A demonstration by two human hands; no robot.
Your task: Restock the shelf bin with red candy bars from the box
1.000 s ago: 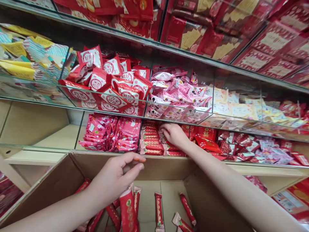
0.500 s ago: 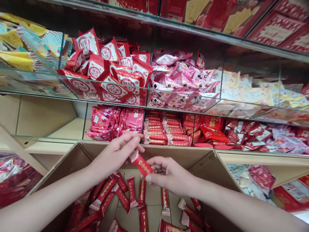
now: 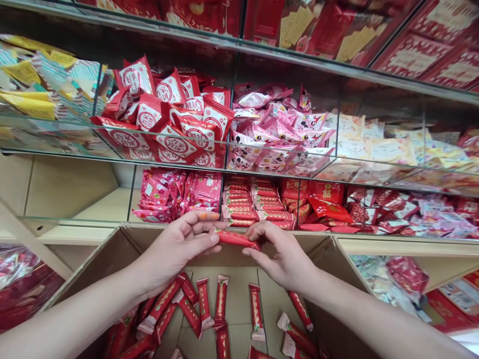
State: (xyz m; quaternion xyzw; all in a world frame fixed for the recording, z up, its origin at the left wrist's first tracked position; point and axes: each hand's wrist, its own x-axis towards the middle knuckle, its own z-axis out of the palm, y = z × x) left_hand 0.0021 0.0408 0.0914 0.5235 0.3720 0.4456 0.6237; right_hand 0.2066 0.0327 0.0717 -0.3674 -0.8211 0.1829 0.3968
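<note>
A slim red wrapped snack bar (image 3: 236, 238) lies nearly level between my two hands, above the far wall of a cardboard box (image 3: 224, 257). My left hand (image 3: 187, 239) pinches its left end between thumb and fingers. At the other end, my right hand (image 3: 275, 249) has its fingertips and thumb on the wrapper. Below, several matching bars (image 3: 256, 309) are scattered on the box floor, with a denser pile at the left. Just beyond my hands, two stacks of the same bars (image 3: 238, 207) sit in a shelf compartment.
Pink packets (image 3: 160, 194) fill the compartment left of the stacks; red packets (image 3: 327, 199) sit to the right. A glass-fronted shelf (image 3: 172, 162) above holds red-and-white packets (image 3: 149, 112) and pink packets (image 3: 277, 129). Wooden dividers (image 3: 71, 184) stand at left.
The held bar has turned from a steep slant to nearly level and risen slightly toward the shelf. My right hand has moved up and right. The camera view has shifted a little.
</note>
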